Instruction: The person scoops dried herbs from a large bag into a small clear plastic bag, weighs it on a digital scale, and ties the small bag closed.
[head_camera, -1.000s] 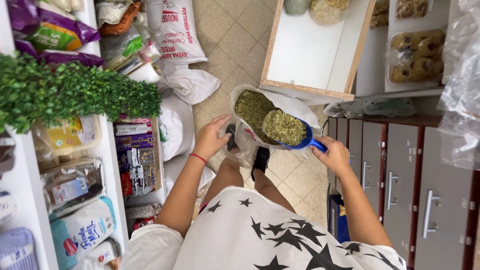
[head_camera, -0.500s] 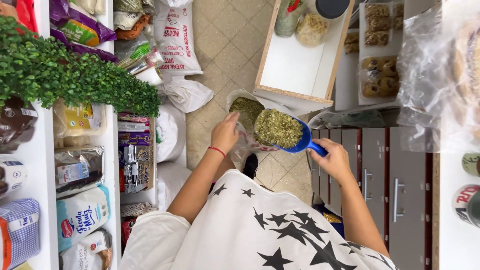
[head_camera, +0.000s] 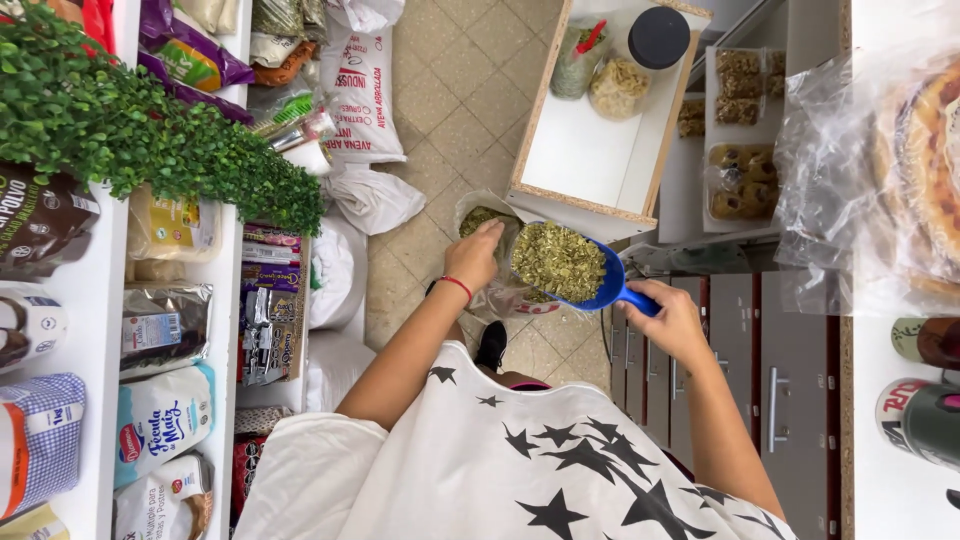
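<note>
Green plant (head_camera: 130, 130) on shelf, white sacks (head_camera: 360, 80) on floor, grey drawers (head_camera: 780, 400).

Blue scoop (head_camera: 600, 288); green-yellow dried herbs (head_camera: 557, 261); red wristband (head_camera: 456, 284); white black-starred shirt (head_camera: 520, 470).

Below me: beige tiled floor (head_camera: 455, 120). To my left, white shelving (head_camera: 95, 300) topped with green foliage (head_camera: 130, 140). To my right, grey drawer cabinets (head_camera: 790, 390).

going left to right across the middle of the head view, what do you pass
shelf of packaged goods → white sacks on the floor → left hand on the clear bag's rim → blue scoop of green dried herb → right hand on the scoop handle → grey drawers → wrapped pastries
</note>
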